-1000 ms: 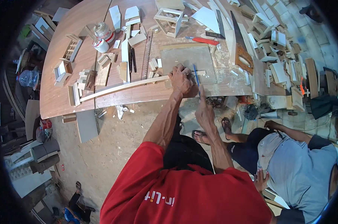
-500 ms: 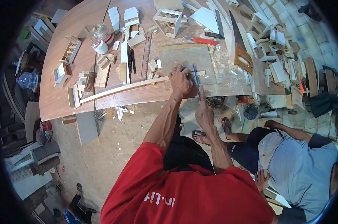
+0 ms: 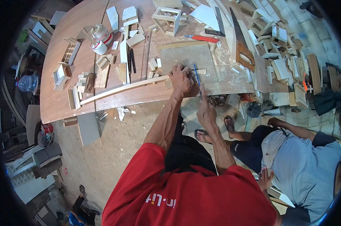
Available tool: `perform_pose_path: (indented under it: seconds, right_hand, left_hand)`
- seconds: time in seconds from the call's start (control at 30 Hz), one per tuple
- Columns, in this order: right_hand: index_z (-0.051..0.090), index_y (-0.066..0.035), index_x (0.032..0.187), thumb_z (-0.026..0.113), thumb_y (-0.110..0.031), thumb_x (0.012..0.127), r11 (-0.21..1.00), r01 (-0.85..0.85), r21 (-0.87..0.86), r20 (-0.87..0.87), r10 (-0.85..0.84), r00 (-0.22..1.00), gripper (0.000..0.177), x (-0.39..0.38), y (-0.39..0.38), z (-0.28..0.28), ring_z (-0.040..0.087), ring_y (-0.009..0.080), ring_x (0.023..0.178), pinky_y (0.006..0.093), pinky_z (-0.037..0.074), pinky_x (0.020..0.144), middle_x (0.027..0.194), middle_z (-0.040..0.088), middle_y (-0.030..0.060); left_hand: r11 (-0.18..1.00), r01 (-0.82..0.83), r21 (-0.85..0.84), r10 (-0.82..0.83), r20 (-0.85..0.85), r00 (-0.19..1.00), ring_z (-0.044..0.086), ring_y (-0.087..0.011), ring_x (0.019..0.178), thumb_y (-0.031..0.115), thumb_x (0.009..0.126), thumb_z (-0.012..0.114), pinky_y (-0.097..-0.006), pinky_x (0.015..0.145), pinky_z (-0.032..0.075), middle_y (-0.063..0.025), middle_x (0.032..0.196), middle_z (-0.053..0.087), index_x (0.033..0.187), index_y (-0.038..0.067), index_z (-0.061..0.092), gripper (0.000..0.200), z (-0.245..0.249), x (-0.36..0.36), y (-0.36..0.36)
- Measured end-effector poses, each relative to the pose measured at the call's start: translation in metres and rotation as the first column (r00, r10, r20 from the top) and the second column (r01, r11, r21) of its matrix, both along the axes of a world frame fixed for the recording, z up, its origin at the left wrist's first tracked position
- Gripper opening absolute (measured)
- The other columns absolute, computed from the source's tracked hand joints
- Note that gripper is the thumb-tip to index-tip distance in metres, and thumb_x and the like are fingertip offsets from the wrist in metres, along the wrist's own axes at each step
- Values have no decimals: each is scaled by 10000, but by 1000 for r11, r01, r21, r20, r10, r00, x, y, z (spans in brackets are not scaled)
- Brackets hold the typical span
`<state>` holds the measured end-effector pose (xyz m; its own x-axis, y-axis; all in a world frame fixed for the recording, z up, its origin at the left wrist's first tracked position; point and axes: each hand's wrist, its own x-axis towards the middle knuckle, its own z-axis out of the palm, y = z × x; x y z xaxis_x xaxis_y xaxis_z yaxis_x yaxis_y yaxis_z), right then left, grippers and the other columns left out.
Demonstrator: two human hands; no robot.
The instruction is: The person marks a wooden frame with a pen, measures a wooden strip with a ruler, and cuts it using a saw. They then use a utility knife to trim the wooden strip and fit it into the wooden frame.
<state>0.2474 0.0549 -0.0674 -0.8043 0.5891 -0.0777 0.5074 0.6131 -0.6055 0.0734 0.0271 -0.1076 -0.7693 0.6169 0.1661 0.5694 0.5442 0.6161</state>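
Note:
My left hand (image 3: 180, 78) presses down on a long, thin wooden strip (image 3: 125, 89), its fingers curled over it near the strip's right end. A flat grey board (image 3: 185, 56) lies under that end on the workbench. My right hand (image 3: 207, 115) is closed around a narrow blue saw (image 3: 197, 76), index finger stretched along it. The blade, seen nearly edge-on, crosses the strip just right of my left hand. Its grip is hidden inside my right hand.
On the workbench (image 3: 117, 102) lie a red cutter knife (image 3: 202, 38), a wooden-handled saw (image 3: 245, 56), a metal ruler (image 3: 146, 54) and glue pots (image 3: 99, 47). Wooden offcuts (image 3: 281, 71) pile up on the right. A person in a grey shirt (image 3: 302, 162) sits close by on my right.
The view has shifted slightly. My right hand and the blue saw have moved only a little along the cut line, while my left hand stays on the strip.

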Motion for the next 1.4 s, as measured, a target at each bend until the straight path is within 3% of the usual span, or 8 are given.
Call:
perform_pose_path:
  seconds: [0.13,0.33,0.43,0.53,0.6,0.7,1.03,1.4]
  right_hand:
    - [105,-216,1538,469,-73,865,1000,22,-20,72,-21,997,779,-2,4,-6,573,459,557,546,397,537,616,570,269]
    - [102,-163,1519,452,-84,916,999,11,-48,112,-6,994,701,3,-1,4,608,495,656,570,420,577,668,599,295]
    - [179,-127,1481,447,-139,946,971,212,-113,133,-196,971,599,7,-8,6,605,509,685,579,414,591,683,599,308]
    - [312,-41,1348,435,-182,966,973,212,-87,96,-203,974,426,7,-6,4,604,522,723,587,426,616,713,604,326]
    - [415,62,1122,449,-209,946,985,166,-41,292,-147,945,325,5,-5,7,618,517,763,564,469,696,774,624,338]
    - [423,57,1060,441,-218,953,987,154,-54,270,-135,953,296,6,-7,9,619,520,795,566,475,711,805,626,345]
    - [411,58,1110,424,-184,943,990,142,3,207,-140,968,294,-7,1,-4,599,541,817,592,447,715,777,597,374]
    - [449,86,1093,439,-169,919,978,171,-121,158,-151,976,309,-16,8,-14,601,541,817,574,462,703,784,592,379]
  left_hand:
    - [1000,9,11,-9,-16,1000,471,-299,1048,163,631,712,-473,904,326,-58,1051,530,927,175,649,302,-4,0,0]
    - [1000,-11,-27,11,10,1000,472,-301,1050,140,624,706,-470,911,325,-57,1060,534,954,178,661,335,-2,0,0]
    - [1000,-13,-3,13,3,1000,464,-275,1070,148,561,722,-472,907,331,-36,1051,524,915,184,667,360,-4,-1,2]
    - [1000,-21,-9,21,-8,1000,464,-274,1071,149,565,719,-473,908,331,-38,1058,522,918,184,668,358,-6,0,2]
    - [1000,-17,22,18,-7,1000,469,-278,1061,139,564,712,-480,904,330,-41,1057,520,907,174,667,348,-7,0,2]
    - [998,-2,58,6,-72,997,473,-282,1053,132,569,703,-482,900,329,-44,1047,516,900,165,668,335,-6,1,0]
    - [996,47,73,-45,-37,998,476,-280,1012,133,555,699,-456,857,326,-42,1015,509,910,178,641,363,-3,10,1]
    - [998,63,-5,-63,29,998,464,-298,1059,157,553,708,-470,905,332,-60,1053,509,965,183,637,419,1,8,0]
